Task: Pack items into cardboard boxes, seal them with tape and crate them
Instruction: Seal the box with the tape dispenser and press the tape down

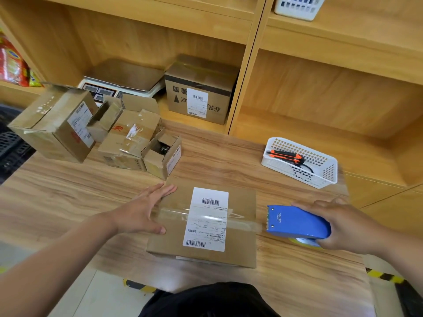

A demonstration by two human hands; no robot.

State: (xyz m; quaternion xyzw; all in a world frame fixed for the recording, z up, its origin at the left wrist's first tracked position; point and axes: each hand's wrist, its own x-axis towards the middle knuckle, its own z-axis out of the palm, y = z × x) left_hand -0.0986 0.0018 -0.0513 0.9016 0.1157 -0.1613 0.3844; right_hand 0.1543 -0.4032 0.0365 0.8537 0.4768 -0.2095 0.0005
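A flat cardboard box [240,243] with a white shipping label [207,219] lies on the wooden table in front of me. A strip of clear tape [174,212] runs across its top, left to right, over the label. My left hand [143,212] presses flat on the box's left end, fingers spread on the tape. My right hand [343,226] grips a blue tape dispenser [297,221] just past the box's right edge, the tape stretching from the box to its toothed front.
Several opened cardboard boxes [57,124] crowd the table's far left. A white basket [320,177] with an orange utility knife [286,156] sits at the right. On the shelf behind are a scale [123,76] and a taped box [199,92]. A black crate [11,145] lies left.
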